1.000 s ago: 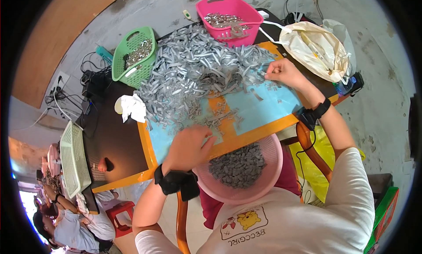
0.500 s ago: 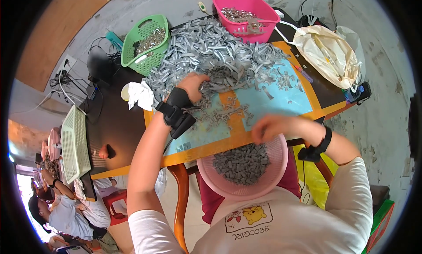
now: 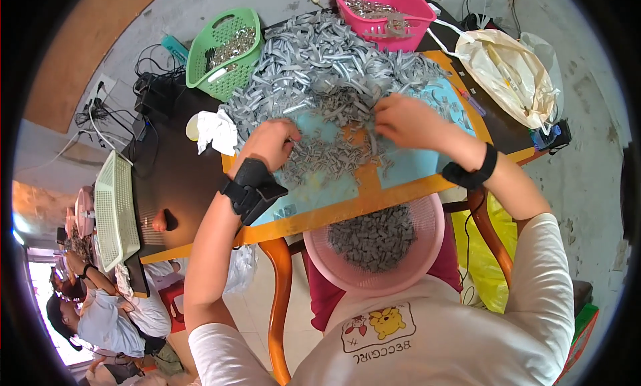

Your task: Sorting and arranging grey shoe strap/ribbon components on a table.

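A large heap of shiny grey strips (image 3: pixel 314 59) covers the far part of the table. In front of it lie many small cut grey pieces (image 3: pixel 327 157) on a blue sheet edged with orange tape. My left hand (image 3: pixel 272 144) rests at the left side of these pieces with its fingers curled in; what they hold is hidden. My right hand (image 3: pixel 406 122) is at the near edge of the heap, fingers pinched together on a grey strip (image 3: pixel 372 135) that hangs at the fingertips. A pink round basket (image 3: pixel 427 259) on my lap holds many small grey pieces.
A green basket (image 3: pixel 200 59) and a bright pink basket (image 3: pixel 417 29), both with metal parts, stand behind. A cream bag (image 3: pixel 497 72) lies at the far right, crumpled white paper (image 3: pixel 217 131) at the left. Another person (image 3: pixel 110 326) sits at far left.
My right hand has moved from above the lap basket up and away to the heap's near edge. My left hand has drawn back from the heap toward the small pieces.
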Motion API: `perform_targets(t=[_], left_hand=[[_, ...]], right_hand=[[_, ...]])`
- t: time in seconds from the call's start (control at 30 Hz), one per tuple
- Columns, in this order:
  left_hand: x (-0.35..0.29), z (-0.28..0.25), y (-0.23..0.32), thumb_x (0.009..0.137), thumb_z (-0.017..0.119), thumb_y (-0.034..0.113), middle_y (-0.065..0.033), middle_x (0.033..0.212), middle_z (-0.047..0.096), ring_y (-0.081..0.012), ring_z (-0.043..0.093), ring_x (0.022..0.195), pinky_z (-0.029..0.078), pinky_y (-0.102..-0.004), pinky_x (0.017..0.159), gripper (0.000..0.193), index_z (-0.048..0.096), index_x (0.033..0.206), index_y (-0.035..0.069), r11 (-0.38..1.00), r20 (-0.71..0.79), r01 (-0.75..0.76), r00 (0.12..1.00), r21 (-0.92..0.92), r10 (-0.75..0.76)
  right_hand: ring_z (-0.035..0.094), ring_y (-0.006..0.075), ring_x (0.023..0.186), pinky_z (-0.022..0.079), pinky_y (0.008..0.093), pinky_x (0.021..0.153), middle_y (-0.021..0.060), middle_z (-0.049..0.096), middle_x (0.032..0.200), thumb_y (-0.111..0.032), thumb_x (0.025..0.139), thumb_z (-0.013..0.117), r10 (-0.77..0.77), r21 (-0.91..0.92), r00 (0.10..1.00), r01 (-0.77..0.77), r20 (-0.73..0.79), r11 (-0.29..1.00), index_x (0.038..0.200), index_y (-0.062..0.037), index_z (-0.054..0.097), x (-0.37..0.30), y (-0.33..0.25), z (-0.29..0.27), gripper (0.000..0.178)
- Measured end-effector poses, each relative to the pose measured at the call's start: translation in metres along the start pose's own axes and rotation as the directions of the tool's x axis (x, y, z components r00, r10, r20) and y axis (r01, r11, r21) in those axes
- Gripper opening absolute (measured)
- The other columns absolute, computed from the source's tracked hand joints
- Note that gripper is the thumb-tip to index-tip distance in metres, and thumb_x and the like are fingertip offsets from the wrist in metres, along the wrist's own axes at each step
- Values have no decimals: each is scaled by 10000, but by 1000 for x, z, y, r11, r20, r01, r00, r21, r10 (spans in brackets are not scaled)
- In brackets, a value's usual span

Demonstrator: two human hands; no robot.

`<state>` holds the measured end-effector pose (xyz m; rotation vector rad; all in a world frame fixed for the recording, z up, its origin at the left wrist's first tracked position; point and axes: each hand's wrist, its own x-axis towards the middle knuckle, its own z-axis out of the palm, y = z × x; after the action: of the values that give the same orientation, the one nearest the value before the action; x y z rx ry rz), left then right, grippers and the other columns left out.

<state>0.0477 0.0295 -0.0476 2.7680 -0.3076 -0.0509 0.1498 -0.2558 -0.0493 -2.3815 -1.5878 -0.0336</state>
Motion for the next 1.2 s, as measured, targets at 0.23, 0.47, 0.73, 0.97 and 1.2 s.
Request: perform_targets(t=[0.23,0.47,0.73,0.97,1.2], left_hand=[[3,4,29,737,612,-8,-133,954,624,-323,605,870,494,-382,732,222,647,952,37,969,-46,-175,984,-173,170],[2,3,18,731,631,0,-140,967,618,-346,584,895,470,-405,790,284,624,1014,31,962,-113,-269,958,-45,262],[-40,-23,-1,726,670,1,-145,948,628,-278,611,757,488,-342,706,300,633,1024,9,979,-75,202,976,-36,-204],[-56,-16,-2,756,651,30,-164,837,644,-299,643,775,504,-361,702,235,656,991,28,912,-176,392,896,-121,-408],[-61,-13,-6,756,648,21,-150,800,634,-286,632,719,502,-346,674,227,659,982,35,938,-195,297,924,-177,-329]], right_hand=[[580,307,901,477,427,738,118,586,894,-130,772,597,15,171,1000,-19,28,985,843,-46,629,16,-13,-8,114],[570,294,884,456,400,740,89,571,900,-94,747,641,-150,242,988,138,31,960,887,-46,619,16,-21,17,149],[584,294,782,455,375,668,87,572,851,-92,758,643,-13,317,1000,15,-7,948,894,-40,611,19,3,-6,149],[580,308,822,459,394,693,94,564,878,-85,779,620,-132,210,984,154,-117,965,930,-37,598,53,-11,32,160],[593,293,803,473,372,685,88,573,899,-59,754,640,-86,214,996,93,-39,972,884,-23,625,45,6,20,135]])
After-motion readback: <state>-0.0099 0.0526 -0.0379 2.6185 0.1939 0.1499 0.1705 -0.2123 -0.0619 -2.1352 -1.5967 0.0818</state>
